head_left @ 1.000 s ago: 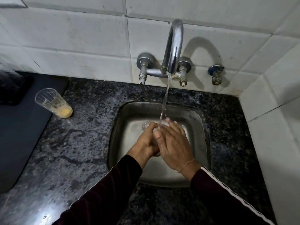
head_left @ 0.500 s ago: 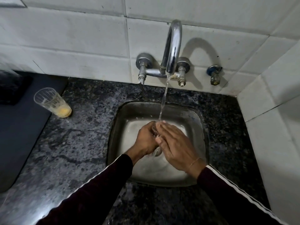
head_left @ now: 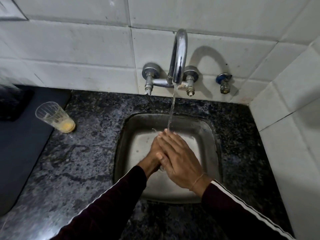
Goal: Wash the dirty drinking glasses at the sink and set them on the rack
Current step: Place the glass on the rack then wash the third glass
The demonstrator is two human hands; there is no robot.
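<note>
Both my hands are over the steel sink [head_left: 210,141], pressed together under the running water [head_left: 171,113]. My left hand [head_left: 153,154] is wrapped around a clear drinking glass [head_left: 162,168]. Only a sliver of the glass shows below my thumbs. My right hand [head_left: 180,160] lies flat over the left hand and the glass, fingers stretched toward the stream. A second glass [head_left: 55,116], with yellow residue at its bottom, stands on the counter to the left of the sink. No rack is clearly in view.
The chrome faucet [head_left: 179,54] sticks out from the tiled wall above the sink. A small blue-handled valve [head_left: 224,83] sits to its right. A dark mat [head_left: 24,149] covers the counter's left side. A tiled wall closes the right.
My hands have slid forward under the stream and closed tighter, so the right hand now hides most of the glass. The view has shifted slightly.
</note>
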